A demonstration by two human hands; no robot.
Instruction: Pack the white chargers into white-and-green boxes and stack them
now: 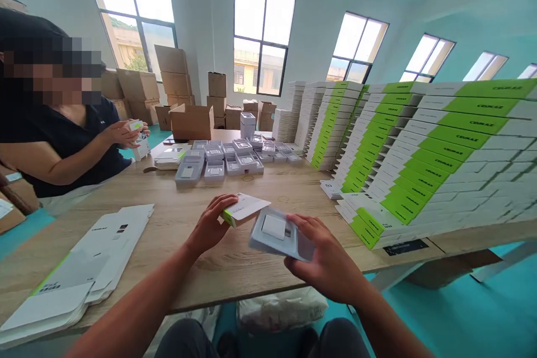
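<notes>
My left hand (213,224) is closed round a small white and green box (245,208), held just above the wooden table. In my right hand (319,246) is a grey plastic tray (268,243), tilted, with a white piece (274,227) seated in its recess. The tray's near left corner lies close to the box's right end; whether they touch I cannot tell. Beyond both hands, several more grey plastic trays (188,170) stand grouped on the table, many with pieces in them.
Flat unfolded white cartons (100,257) lie stacked at the left of the table (168,268). Tall stacks of white and green boxes (436,151) line the right side. Across the left corner, a co-worker (62,134) holds a small item. An open cardboard box (191,122) stands at the back.
</notes>
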